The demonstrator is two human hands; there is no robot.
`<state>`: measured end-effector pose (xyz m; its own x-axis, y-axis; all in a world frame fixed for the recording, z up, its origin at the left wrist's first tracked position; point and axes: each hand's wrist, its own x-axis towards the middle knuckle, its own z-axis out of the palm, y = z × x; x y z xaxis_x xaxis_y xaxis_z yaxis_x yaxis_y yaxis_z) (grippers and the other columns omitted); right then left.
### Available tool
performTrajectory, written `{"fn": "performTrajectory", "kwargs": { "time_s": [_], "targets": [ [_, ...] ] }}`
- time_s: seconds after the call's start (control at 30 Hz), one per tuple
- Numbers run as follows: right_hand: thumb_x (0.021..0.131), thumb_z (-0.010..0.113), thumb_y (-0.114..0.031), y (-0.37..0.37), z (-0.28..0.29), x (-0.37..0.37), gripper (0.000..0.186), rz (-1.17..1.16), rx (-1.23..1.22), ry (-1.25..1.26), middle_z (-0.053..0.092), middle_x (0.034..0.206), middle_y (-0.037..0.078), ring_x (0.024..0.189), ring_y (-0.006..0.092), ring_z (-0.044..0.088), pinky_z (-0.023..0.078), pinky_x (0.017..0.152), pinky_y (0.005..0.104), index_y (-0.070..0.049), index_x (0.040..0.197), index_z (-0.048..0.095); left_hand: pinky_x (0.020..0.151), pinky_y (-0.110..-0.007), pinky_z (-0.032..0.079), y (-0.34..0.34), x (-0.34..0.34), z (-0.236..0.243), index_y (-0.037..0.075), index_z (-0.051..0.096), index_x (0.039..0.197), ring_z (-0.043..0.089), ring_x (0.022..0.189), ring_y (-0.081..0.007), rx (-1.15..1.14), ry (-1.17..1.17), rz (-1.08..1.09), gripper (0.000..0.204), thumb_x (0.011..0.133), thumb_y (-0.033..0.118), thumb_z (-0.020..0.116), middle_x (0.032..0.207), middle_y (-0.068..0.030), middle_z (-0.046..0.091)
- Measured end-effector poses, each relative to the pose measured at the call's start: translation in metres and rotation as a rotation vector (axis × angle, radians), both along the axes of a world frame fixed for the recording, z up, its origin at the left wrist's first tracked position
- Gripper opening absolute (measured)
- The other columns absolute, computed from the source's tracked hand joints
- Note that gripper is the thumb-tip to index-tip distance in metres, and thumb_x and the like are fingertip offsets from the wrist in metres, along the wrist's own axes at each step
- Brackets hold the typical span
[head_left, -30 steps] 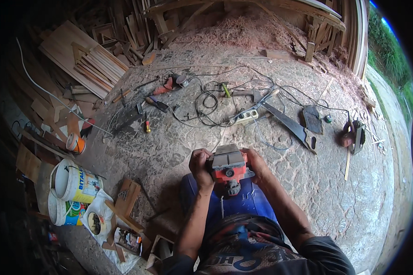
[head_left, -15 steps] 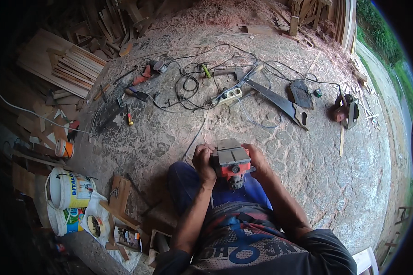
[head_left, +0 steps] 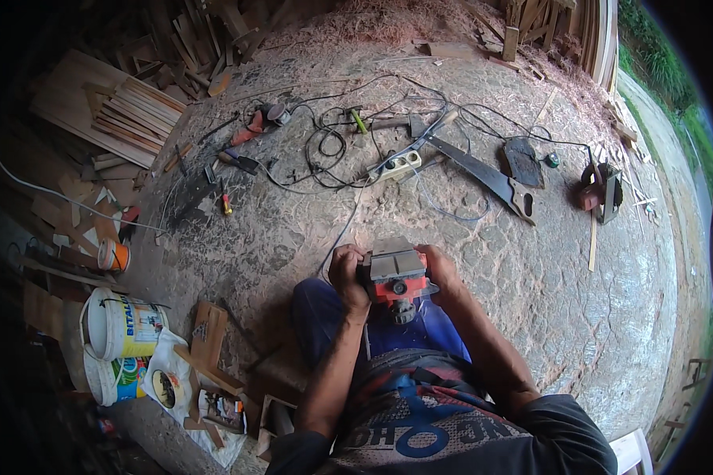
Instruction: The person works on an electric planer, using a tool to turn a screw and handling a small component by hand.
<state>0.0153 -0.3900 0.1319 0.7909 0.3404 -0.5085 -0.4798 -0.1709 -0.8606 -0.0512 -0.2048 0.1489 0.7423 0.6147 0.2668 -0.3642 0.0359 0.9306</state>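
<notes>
A red and black electric planer [head_left: 400, 290] is held up in front of my lap, with its flat grey metal sole turned upward. A dark round knob hangs at its near end, over my blue trousers. My left hand [head_left: 348, 279] is closed round the planer's left side. On the opposite side, my right hand [head_left: 442, 273] grips the body, its fingertips partly hidden behind the tool. A cable runs away from beside my left hand toward a white power strip [head_left: 396, 165] on the ground.
Ahead lie a handsaw [head_left: 483, 180], a hammer [head_left: 396, 123], an angle grinder [head_left: 265, 119], a screwdriver [head_left: 226, 203] and tangled black cables. A circular saw [head_left: 602, 192] sits at right. Paint buckets [head_left: 123, 326] and wood offcuts [head_left: 207, 336] stand at left, near stacked boards [head_left: 135, 115].
The planer has tilted slightly in my hands, its near knob shifting a little to the left and down. Both hands keep their grip.
</notes>
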Motion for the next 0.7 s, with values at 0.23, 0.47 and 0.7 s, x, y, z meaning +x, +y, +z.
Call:
{"fn": "performTrajectory", "kwargs": {
  "time_s": [0.23,0.47,0.7],
  "targets": [
    [0.083,0.061,-0.034,0.009,0.003,-0.01,0.046,0.081,-0.064,-0.265,0.058,0.121,0.007,0.113,0.0224,0.057,0.043,0.1,0.0423,-0.013,0.123,0.06,0.082,-0.035,0.045,0.007,-0.003,-0.001,0.001,0.051,0.08,0.054,0.081,-0.0201,-0.028,-0.056,-0.005,0.022,0.09,0.021,0.048,0.085,-0.0107,0.055],
    [0.085,0.06,-0.034,0.021,0.013,-0.005,0.045,-0.029,0.125,-0.006,0.056,0.123,0.006,0.114,0.0218,0.056,0.043,0.1,0.0405,-0.011,0.123,0.06,0.081,-0.034,0.045,0.013,-0.006,0.004,0.002,0.049,0.079,0.053,0.08,-0.0189,-0.052,-0.065,0.023,0.017,0.088,0.017,0.048,0.085,-0.0095,0.054],
    [0.083,0.062,-0.039,0.032,0.016,-0.006,0.048,0.096,-0.029,-0.207,0.055,0.124,0.008,0.12,0.0233,0.052,0.041,0.102,0.0431,-0.014,0.124,0.06,0.081,-0.033,0.044,0.022,-0.008,0.01,0.003,0.049,0.08,0.052,0.081,-0.018,-0.061,-0.064,0.083,0.013,0.086,0.013,0.047,0.085,-0.0089,0.053]
  ]
}}
